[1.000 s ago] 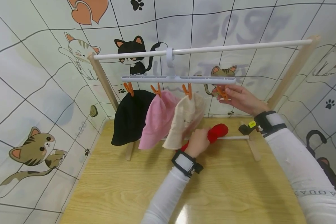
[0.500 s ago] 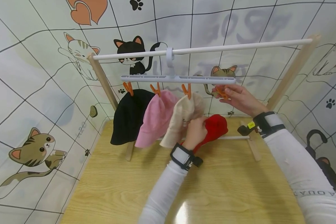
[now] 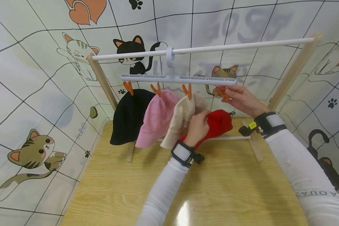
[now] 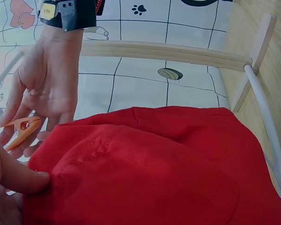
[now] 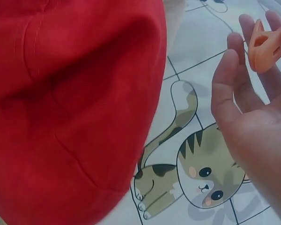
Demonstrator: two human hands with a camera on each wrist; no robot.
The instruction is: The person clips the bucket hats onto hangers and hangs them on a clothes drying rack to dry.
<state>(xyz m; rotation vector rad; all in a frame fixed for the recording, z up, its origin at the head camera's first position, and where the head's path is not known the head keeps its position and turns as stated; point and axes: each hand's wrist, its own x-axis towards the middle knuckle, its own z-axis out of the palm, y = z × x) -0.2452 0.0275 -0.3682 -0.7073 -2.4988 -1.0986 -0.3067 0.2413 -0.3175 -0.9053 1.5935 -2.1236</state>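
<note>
your left hand grips the red hat, fingers curled round its cloth, holding it up just under the white hanger bar; your right hand pinches the last orange clip on that bar; the cream hat hangs just beside the red hat.

**Rack, clip bar and hats on the bench**

A rack stands on the bench, before the wall. From its top rail hangs a clip bar. Three hats hang side by side under the bar's left and middle clips. The left hand holds a fourth hat just right of them. Above it, the right hand pinches the rightmost clip.
</note>
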